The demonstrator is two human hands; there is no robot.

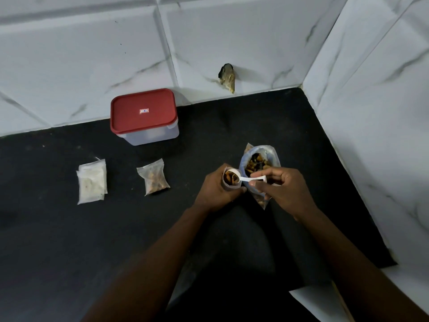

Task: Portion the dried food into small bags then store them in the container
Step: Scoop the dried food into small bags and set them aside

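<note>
One clear plastic container [151,135], red lid [143,110] on, small lid sticker unreadable; stands at the tiled wall [69,54]. One large open bag [258,163] of brown dried food. Left hand [216,189] closed around one small bag [229,181], mouth up, partly filled. Right hand [281,189] pinches one white scoop [243,178], bowl at that bag's mouth. On the black counter [69,228]: one filled small bag [154,177]; a stack of empty bags [91,181], count unclear.

Both bare forearms reach up from the lower frame. Left hand [217,190] is curled closed in a grip. Right hand [284,189] pinches with its fingers [262,176].
</note>
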